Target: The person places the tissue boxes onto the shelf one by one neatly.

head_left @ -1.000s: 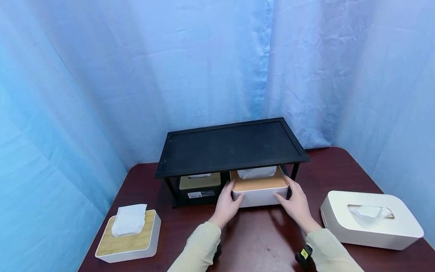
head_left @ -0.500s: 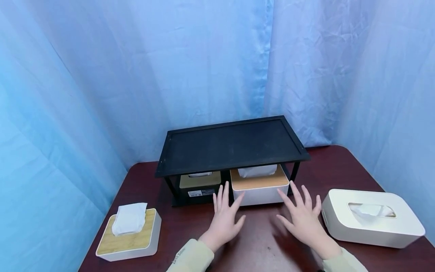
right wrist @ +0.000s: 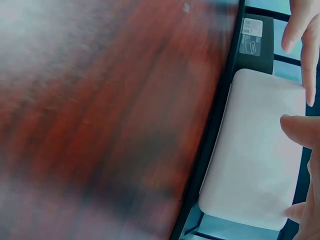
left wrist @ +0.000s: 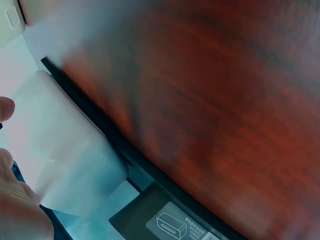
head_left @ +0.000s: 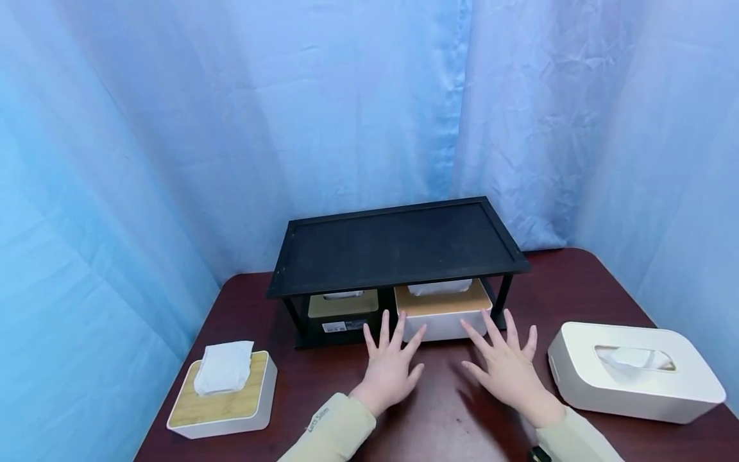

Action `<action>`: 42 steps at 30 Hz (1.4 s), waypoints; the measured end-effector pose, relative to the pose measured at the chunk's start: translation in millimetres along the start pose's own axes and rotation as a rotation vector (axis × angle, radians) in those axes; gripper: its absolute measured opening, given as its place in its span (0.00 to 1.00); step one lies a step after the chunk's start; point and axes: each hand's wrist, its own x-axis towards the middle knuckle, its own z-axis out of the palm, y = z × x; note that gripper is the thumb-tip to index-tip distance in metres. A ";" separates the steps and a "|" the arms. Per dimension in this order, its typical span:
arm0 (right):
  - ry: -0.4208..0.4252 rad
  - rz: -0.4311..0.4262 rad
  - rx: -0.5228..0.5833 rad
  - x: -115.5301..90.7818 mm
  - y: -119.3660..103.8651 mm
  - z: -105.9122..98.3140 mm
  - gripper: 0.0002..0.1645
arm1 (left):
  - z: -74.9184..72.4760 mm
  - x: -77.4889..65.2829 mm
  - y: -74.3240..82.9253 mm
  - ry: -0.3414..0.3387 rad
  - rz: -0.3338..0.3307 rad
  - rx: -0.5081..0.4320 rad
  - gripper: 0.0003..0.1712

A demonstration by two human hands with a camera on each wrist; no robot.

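A white tissue box (head_left: pixel 441 328) with a wooden lid sits in the right part of a low black shelf (head_left: pixel 398 247), under its top; tissue shows on the lid. My left hand (head_left: pixel 388 375) is at the left of the box's front, fingers spread and straight. On the other side is my right hand (head_left: pixel 510 375), its fingers likewise straight and spread against the front. In the right wrist view, fingertips lie over or beside the box's white front (right wrist: pixel 255 150); exact contact is hard to tell. Left of it, a dark tissue box (head_left: pixel 344 314) with a label stands inside the shelf.
A white tissue box with a wooden lid (head_left: pixel 231 404) lies at the table's left. At the right is a larger cream tissue box (head_left: pixel 641 385). The dark red table (head_left: pixel 444 423) extends in front of the shelf; blue curtains (head_left: pixel 369 115) hang behind.
Both hands have let go of the white tissue box's sides, drawn back, and come forward again with fingers spread at its front. The box now sits slightly deeper in the shelf.
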 end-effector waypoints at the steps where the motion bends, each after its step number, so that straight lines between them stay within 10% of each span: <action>1: -0.007 0.004 0.002 2.3 0.6 0.2 0.41 | 0.1 2.2 -0.7 0.000 -0.004 0.015 0.38; 24: -0.071 0.070 0.090 10.5 23.2 23.9 0.42 | 2.2 28.3 -17.3 -0.106 -0.001 0.026 0.44; 42: -0.001 -0.007 0.213 15.1 -1.2 2.1 0.37 | -12.8 -13.9 -37.5 -0.043 0.000 -0.162 0.42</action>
